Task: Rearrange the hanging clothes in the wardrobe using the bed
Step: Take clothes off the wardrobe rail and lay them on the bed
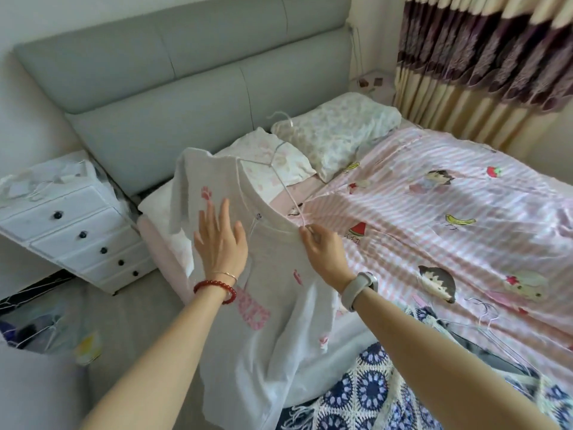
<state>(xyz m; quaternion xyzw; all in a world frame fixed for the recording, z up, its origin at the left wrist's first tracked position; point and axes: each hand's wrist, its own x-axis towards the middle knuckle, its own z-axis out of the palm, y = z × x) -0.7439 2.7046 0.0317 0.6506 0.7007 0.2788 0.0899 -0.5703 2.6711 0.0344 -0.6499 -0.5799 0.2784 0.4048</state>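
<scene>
Shirt (266,305) held up over bed (465,212) edge, hanger (279,178) partly inside. Left hand (221,243) flat on cloth, fingers straight; right hand (322,249) pinching neckline. Probably mid-hangering; next, seat hanger, smooth shoulders.

Both forearms are bare, with no sleeves in view. The left wrist carries a red bead bracelet (214,289) and a thin metal bangle (226,274). The right wrist wears a pale, light-strapped watch (359,288) with an oval face.
</scene>
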